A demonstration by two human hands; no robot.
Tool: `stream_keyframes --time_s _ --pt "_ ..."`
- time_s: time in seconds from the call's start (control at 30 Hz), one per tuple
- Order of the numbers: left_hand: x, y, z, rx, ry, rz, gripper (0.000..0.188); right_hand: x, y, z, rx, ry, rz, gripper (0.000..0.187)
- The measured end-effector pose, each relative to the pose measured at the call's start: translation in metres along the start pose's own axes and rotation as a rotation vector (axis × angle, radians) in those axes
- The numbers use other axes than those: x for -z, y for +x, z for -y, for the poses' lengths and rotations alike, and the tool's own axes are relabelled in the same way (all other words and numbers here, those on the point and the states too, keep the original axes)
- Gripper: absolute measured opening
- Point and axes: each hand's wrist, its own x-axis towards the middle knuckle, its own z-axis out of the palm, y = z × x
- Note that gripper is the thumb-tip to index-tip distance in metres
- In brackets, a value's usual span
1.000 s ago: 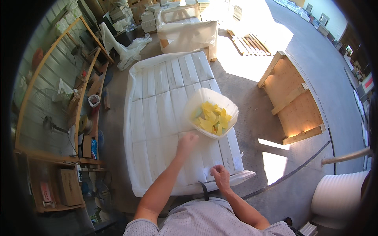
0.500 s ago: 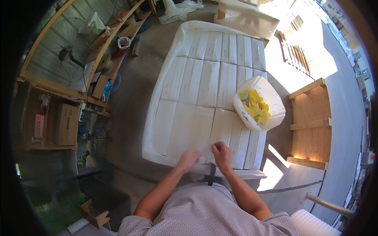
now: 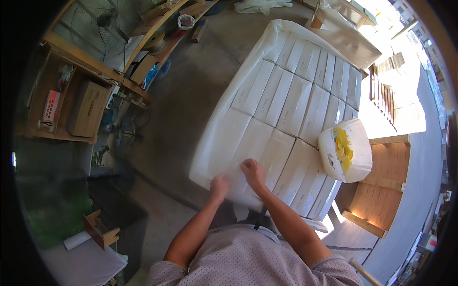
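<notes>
A big stack of flat white boxes (image 3: 286, 100) under clear plastic wrap fills the middle of the view. My left hand (image 3: 219, 184) rests at the near edge of the stack, fingers curled on the wrap. My right hand (image 3: 253, 172) lies just beside it on a near white box, fingers bent; whether it pinches the wrap I cannot tell. A white plastic bag (image 3: 347, 150) with yellow pieces inside sits on the stack's right side, well away from both hands.
Wooden shelves (image 3: 90, 90) with a cardboard box, a fan and small items line the left. A wooden pallet (image 3: 384, 190) lies at the right, another stack stands behind. A small wooden piece (image 3: 100, 231) and a white roll lie at lower left.
The view has swung left and the stack now lies slanted. Both hands have shifted toward the stack's left near corner and sit closer together; the bag has not moved on the stack.
</notes>
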Motion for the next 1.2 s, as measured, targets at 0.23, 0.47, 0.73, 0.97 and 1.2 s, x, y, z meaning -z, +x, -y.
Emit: stream_keyframes --time_s 0.23,0.47,0.73,0.97,1.2 --pt "0.021 0.036 0.015 0.150 0.215 -0.018 0.038 -0.047 0.025 0.023 0.065 -0.127 0.018 0.021" --pt "0.016 0.041 0.007 0.168 0.375 -0.131 0.033 -0.060 0.026 0.025 0.103 -0.234 -0.019 0.017" --pt "0.025 0.033 -0.029 0.258 0.483 -0.067 0.037 -0.066 0.028 0.023 0.107 -0.300 -0.023 0.016" --pt "0.041 0.035 -0.019 0.237 0.519 0.010 0.047 -0.063 0.046 0.022 -0.103 -0.188 -0.057 0.021" --pt "0.035 0.057 0.036 0.208 0.311 0.078 0.038 -0.056 0.043 0.026 -0.321 0.770 0.573 0.037"
